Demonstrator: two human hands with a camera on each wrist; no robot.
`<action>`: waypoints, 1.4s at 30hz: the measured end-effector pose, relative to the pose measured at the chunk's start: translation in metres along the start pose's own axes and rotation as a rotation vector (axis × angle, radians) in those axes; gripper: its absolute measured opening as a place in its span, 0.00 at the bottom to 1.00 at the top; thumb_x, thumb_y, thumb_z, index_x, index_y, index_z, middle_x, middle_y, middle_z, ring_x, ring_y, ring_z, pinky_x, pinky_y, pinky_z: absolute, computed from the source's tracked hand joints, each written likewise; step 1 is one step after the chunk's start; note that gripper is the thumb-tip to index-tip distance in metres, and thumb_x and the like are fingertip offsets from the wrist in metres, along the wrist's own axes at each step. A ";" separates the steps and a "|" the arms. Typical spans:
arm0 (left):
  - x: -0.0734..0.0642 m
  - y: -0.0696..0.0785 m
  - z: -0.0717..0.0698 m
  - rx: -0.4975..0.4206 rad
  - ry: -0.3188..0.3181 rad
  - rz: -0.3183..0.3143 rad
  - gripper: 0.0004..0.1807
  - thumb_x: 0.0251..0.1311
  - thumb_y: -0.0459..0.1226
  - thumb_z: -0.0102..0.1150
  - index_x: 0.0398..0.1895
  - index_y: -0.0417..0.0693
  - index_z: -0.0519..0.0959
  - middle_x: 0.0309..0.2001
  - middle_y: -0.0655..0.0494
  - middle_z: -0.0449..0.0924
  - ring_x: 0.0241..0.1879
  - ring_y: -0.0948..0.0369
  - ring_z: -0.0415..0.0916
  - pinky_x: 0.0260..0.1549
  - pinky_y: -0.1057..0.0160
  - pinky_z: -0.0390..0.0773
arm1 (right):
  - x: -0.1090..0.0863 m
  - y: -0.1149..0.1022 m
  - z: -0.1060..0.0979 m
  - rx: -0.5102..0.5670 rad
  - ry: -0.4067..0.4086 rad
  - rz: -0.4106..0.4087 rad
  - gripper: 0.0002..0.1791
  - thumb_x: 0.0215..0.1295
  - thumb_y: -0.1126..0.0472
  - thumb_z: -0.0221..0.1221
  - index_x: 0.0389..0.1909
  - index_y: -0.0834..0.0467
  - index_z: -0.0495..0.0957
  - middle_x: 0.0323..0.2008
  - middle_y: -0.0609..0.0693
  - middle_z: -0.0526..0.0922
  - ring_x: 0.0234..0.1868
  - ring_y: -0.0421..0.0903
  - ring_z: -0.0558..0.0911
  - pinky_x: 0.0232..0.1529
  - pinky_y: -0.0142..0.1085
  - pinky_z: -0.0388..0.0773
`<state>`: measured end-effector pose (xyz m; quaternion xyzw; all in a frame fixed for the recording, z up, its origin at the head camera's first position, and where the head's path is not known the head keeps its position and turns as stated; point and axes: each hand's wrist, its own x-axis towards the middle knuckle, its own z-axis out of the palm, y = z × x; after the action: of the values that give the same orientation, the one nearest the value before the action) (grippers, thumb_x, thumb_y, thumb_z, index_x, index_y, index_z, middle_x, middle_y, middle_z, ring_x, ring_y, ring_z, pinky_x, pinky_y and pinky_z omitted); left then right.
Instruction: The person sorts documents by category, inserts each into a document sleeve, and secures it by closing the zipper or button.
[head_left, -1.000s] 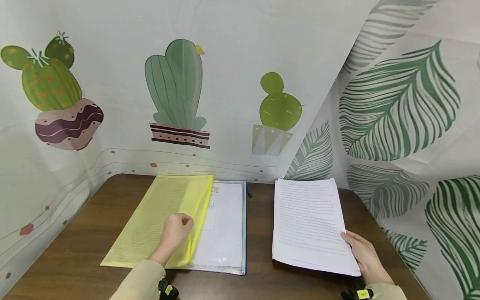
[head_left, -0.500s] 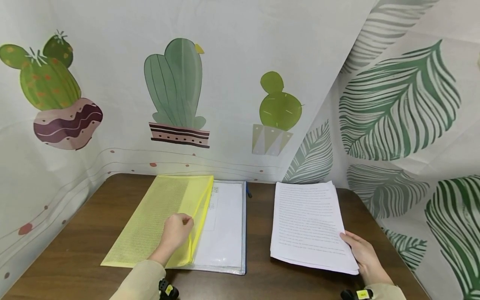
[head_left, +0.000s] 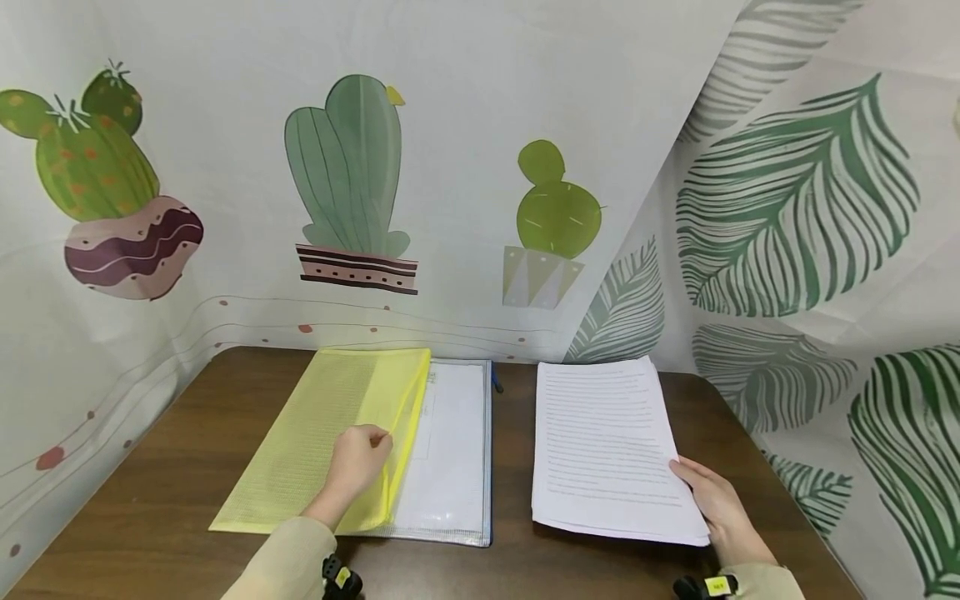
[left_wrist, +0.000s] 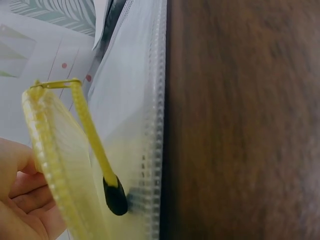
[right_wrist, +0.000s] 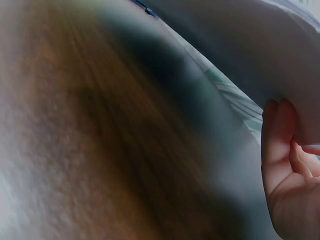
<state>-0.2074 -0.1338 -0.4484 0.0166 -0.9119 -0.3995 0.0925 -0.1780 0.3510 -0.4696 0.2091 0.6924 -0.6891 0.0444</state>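
In the head view a yellow mesh zip folder [head_left: 300, 442] lies on the left, partly over a clear zip folder [head_left: 456, 475] with a blue edge. My left hand [head_left: 357, 462] pinches the top layer of the yellow folder's right edge and lifts it, so the mouth gapes. A yellow zipper pull with a dark tip [left_wrist: 115, 197] hangs at that edge in the left wrist view. On the right, my right hand [head_left: 716, 504] grips a stack of printed paper [head_left: 600, 454] by its right edge, thumb on top. From the right wrist view, fingers [right_wrist: 278, 125] support the raised stack underneath.
The brown wooden table [head_left: 517, 567] carries both folders. A blue zipper pull [head_left: 497, 383] sits at the clear folder's far right corner. Behind the table hangs a white cloth [head_left: 457, 167] printed with cacti and leaves.
My right hand has carried the paper stack a little to the left. The left hand and the yellow folder's lifted edge have shifted slightly right.
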 end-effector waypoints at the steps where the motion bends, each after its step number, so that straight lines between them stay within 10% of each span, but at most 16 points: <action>1: 0.000 0.001 0.000 -0.002 0.000 0.000 0.12 0.58 0.33 0.54 0.37 0.33 0.83 0.37 0.40 0.84 0.35 0.54 0.80 0.32 0.58 0.81 | 0.000 0.000 0.001 0.004 -0.007 -0.002 0.37 0.71 0.55 0.51 0.72 0.67 0.47 0.27 0.35 0.82 0.31 0.35 0.83 0.33 0.33 0.82; 42: -0.006 0.019 0.016 -0.106 -0.049 0.017 0.11 0.59 0.31 0.54 0.37 0.32 0.83 0.36 0.41 0.84 0.35 0.54 0.81 0.31 0.60 0.82 | -0.007 -0.003 0.030 0.068 -0.120 -0.006 0.35 0.72 0.54 0.48 0.71 0.65 0.46 0.32 0.37 0.83 0.34 0.35 0.82 0.37 0.33 0.81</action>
<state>-0.2032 -0.1088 -0.4458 -0.0058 -0.8914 -0.4470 0.0744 -0.1796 0.3201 -0.4656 0.1668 0.6653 -0.7237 0.0768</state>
